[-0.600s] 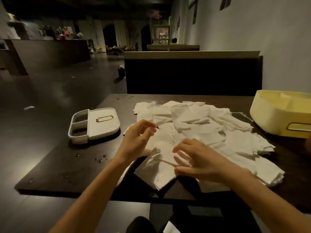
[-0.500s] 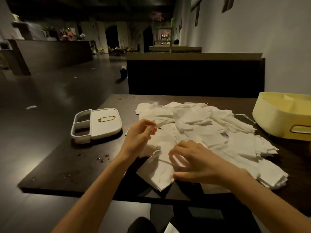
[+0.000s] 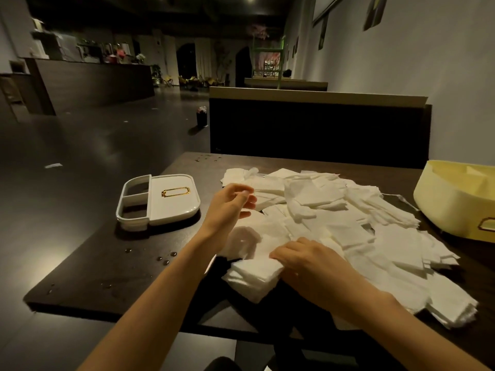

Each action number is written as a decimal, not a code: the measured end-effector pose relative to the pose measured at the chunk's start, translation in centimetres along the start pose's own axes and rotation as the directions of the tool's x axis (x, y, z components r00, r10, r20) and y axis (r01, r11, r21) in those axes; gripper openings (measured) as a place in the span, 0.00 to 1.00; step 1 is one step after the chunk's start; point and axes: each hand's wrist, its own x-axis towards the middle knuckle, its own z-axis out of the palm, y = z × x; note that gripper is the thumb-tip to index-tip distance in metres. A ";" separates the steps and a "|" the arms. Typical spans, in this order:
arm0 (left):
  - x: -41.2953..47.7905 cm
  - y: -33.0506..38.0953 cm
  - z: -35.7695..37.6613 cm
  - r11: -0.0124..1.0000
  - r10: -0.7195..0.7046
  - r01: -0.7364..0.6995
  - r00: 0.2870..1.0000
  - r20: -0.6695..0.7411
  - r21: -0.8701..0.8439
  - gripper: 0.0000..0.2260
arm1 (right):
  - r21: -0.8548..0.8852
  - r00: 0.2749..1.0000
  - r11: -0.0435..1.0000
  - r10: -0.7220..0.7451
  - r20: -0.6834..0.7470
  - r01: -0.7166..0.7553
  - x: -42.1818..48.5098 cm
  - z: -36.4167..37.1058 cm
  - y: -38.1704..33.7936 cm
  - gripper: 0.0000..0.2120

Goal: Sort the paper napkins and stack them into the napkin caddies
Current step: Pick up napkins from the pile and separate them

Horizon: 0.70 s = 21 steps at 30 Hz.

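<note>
Looks like the right hand (image 3: 308, 266) dropped lower, fingers now curled round a small stack of white paper napkins (image 3: 254, 277) right of the white plastic caddy with gold handle (image 3: 171, 210); left hand (image 3: 227, 207) hovers nearer the caddy, loosely curled, empty

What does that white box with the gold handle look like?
The white box is a rounded rectangle, plastic-looking, lying flat on the dark table left of the napkin pile. A white lid with a gold handle covers most of it; two open sections show at its left end. Only the table touches it.
</note>
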 end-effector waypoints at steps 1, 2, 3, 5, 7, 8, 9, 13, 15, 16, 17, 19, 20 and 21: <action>0.1 -0.2 -0.3 0.998 -0.030 0.030 1.000 -0.003 -0.054 0.07 | 0.070 0.999 0.997 0.029 -0.039 -0.026 0.1 0.0 0.4 0.11; 0.1 -0.3 -0.5 0.993 -0.052 0.052 0.999 0.004 -0.103 0.07 | 0.152 0.996 0.987 0.061 -0.062 -0.051 0.3 -0.2 0.8 0.08; 0.1 -0.3 -0.6 0.987 -0.069 0.071 0.997 0.022 -0.142 0.08 | 0.252 0.992 0.965 0.091 -0.088 -0.067 0.4 -0.5 1.1 0.07; 0.1 -0.2 -0.5 0.975 -0.097 0.113 0.991 0.088 -0.192 0.09 | 0.500 0.965 0.857 0.220 -0.141 -0.122 1.0 -1.3 2.0 0.09; -0.1 0.0 -0.2 0.960 -0.154 0.199 0.963 0.220 -0.199 0.13 | 0.790 0.909 0.584 0.407 -0.087 -0.186 1.7 -2.4 2.6 0.06; 0.0 -0.1 -0.1 0.950 -0.170 0.238 0.936 0.309 -0.201 0.17 | 0.880 0.877 0.420 0.480 -0.006 -0.224 2.2 -2.8 3.0 0.06; 0.0 -0.1 0.0 0.936 -0.171 0.276 0.900 0.401 -0.220 0.20 | 0.922 0.853 0.292 0.518 0.069 -0.253 2.6 -3.1 3.5 0.05; -0.3 0.0 0.6 0.875 -0.101 0.332 0.837 0.538 -0.352 0.30 | 0.923 0.862 0.203 0.464 0.203 -0.326 4.3 -2.9 5.1 0.06; -0.6 0.1 0.7 0.870 -0.110 0.328 0.857 0.504 -0.368 0.21 | 0.902 0.889 0.262 0.401 0.220 -0.342 4.7 -2.6 5.4 0.08; -0.6 0.0 0.7 0.886 -0.134 0.312 0.881 0.454 -0.344 0.16 | 0.894 0.900 0.285 0.371 0.229 -0.345 4.9 -2.5 5.5 0.10; -0.5 -0.2 0.7 0.898 -0.162 0.303 0.900 0.404 -0.317 0.13 | 0.889 0.909 0.298 0.339 0.242 -0.347 5.1 -2.4 5.4 0.12; -0.2 -0.6 0.6 0.899 -0.205 0.316 0.916 0.346 -0.302 0.11 | 0.889 0.917 0.287 0.286 0.277 -0.358 5.4 -2.2 5.4 0.19; -0.2 -0.6 0.6 0.891 -0.224 0.330 0.917 0.331 -0.312 0.10 | 0.895 0.918 0.259 0.266 0.295 -0.363 5.4 -2.1 5.4 0.18; -0.1 -0.6 0.6 0.881 -0.249 0.348 0.917 0.312 -0.321 0.10 | 0.904 0.917 0.220 0.247 0.314 -0.368 5.4 -1.9 5.6 0.16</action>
